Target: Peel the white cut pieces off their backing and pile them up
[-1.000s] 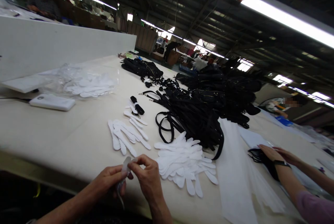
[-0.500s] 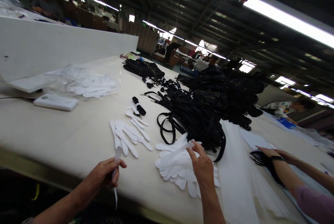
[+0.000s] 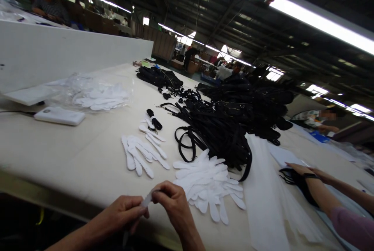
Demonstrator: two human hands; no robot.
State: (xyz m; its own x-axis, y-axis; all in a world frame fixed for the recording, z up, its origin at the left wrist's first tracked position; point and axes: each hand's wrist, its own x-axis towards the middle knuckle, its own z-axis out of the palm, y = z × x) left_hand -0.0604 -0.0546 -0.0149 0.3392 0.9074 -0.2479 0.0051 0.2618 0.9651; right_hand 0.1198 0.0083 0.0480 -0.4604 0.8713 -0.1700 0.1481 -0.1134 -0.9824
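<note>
At the table's near edge my two hands are close together with a white toothed strip (image 3: 147, 199) between them. Its upper end is pinched by my right hand (image 3: 173, 201), while my left hand (image 3: 130, 211) grips lower down. A pale tail hangs below my left fingers; whether it belongs to the same strip, I cannot tell. To the right of my hands lies a fanned pile of white toothed strips (image 3: 210, 184). A smaller group of such strips (image 3: 137, 151) rests beyond my left hand, with a bundled black strap (image 3: 154, 119) behind it.
Black straps (image 3: 222, 134) and black bags (image 3: 251, 91) heap across the far middle. On the left are a white power bank (image 3: 60, 115) and a plastic bag of strips (image 3: 102, 97). White sheet material (image 3: 263, 196) lies right, beside a co-worker's hands (image 3: 304, 171) on black fabric.
My right hand has left the pile, moving left and nearer with a strip, and now meets my left hand. My left hand has shifted slightly right and down.
</note>
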